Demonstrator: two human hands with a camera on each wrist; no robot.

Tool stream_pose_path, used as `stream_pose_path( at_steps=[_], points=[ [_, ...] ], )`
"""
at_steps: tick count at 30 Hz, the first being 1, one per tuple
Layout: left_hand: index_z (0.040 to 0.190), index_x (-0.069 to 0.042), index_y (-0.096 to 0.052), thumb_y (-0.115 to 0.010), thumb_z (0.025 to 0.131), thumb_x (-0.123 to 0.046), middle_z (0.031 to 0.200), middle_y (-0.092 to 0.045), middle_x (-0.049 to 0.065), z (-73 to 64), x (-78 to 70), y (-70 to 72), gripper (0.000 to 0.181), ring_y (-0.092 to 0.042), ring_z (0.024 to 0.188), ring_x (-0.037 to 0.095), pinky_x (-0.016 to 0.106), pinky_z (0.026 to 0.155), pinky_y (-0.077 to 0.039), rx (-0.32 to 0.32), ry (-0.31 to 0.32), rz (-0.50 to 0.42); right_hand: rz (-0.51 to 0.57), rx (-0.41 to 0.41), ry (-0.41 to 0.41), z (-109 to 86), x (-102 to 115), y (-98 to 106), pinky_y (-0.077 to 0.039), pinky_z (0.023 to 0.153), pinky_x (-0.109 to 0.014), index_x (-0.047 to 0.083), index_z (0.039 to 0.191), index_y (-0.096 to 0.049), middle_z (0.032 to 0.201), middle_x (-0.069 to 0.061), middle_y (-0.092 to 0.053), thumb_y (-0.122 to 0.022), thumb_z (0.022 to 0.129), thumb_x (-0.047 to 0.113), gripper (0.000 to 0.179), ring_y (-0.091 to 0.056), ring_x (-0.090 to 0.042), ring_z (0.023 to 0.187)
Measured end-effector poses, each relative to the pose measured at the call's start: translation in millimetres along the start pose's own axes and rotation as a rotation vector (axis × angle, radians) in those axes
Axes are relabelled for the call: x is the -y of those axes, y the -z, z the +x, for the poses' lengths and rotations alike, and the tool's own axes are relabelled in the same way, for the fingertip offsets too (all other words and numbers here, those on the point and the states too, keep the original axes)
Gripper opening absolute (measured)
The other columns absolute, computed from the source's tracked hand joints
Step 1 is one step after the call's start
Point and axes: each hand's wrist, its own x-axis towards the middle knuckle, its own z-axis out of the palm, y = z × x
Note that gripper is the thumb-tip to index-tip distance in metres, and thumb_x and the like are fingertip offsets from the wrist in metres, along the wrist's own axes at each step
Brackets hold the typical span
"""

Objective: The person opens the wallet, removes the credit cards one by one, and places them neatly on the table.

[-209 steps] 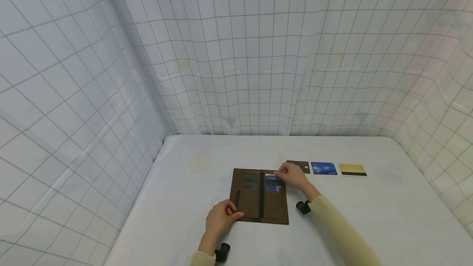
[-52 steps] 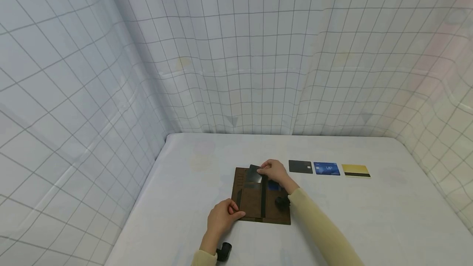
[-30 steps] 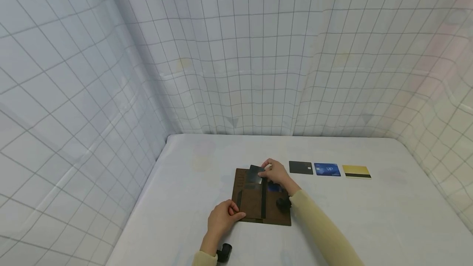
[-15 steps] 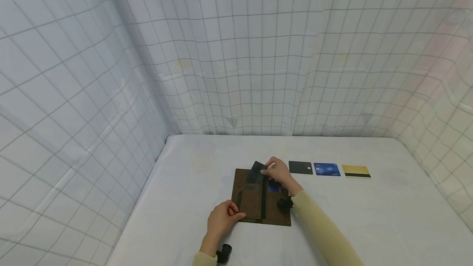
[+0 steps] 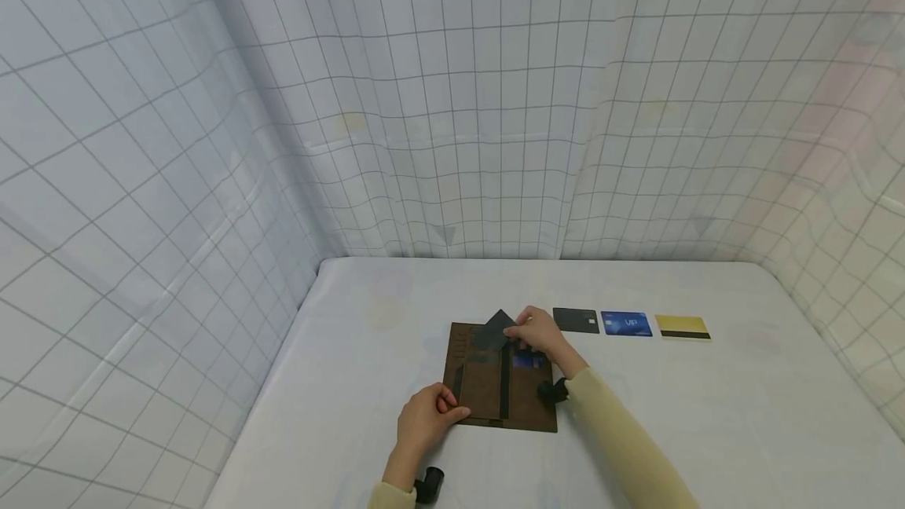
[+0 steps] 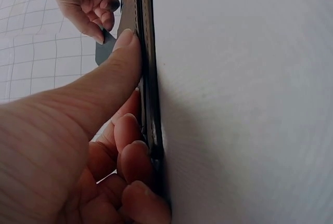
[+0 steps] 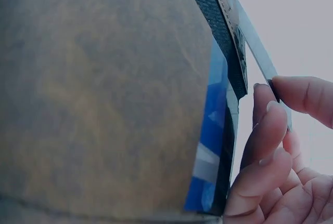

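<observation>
Pinching card (image 5: 492,330) edge, gripping wallet (image 5: 481,388) corner, tabletop (image 5: 353,383) around

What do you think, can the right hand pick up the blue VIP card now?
Probably not yet: the right hand pinches a dark card. Otherwise the way looks free; the blue VIP card lies uncovered on the tabletop.

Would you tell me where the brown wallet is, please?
In the head view, the brown wallet lies low, just right of centre, its near left corner gripped by the left hand.
</observation>
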Motion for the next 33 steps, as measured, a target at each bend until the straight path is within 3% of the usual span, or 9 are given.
stream_pose_path(
  at_steps=[14, 33],
  points=[
    [0.075, -0.016, -0.058, -0.081, 0.074, -0.035, 0.063, -0.044, -0.008, -0.2, 0.8, -1.6, 0.030, -0.040, 0.053, 0.008, 0.026, 0.049, -0.034, 0.003, 0.002, 0.003, 0.015, -0.002, -0.010, -4.1, -7.4, 6.0, -0.033, 0.044, -0.026, 0.006, 0.081, -0.051, 0.073, -0.004, -0.069, -0.071, 0.084, 0.014, 0.022, -0.054, -0.016, 0.052],
    [0.075, -0.015, -0.058, -0.081, 0.074, -0.034, 0.063, -0.044, -0.008, 0.1, 0.1, -0.9, 0.030, -0.039, 0.054, 0.007, 0.026, 0.050, -0.034, 0.001, -0.004, 0.004, 0.100, -0.072, 0.013, -17.2, -1.9, 13.3, -0.038, 0.048, -0.028, 0.006, 0.083, -0.050, 0.074, -0.006, -0.069, -0.070, 0.085, 0.014, 0.022, -0.055, -0.017, 0.054]
  ],
)
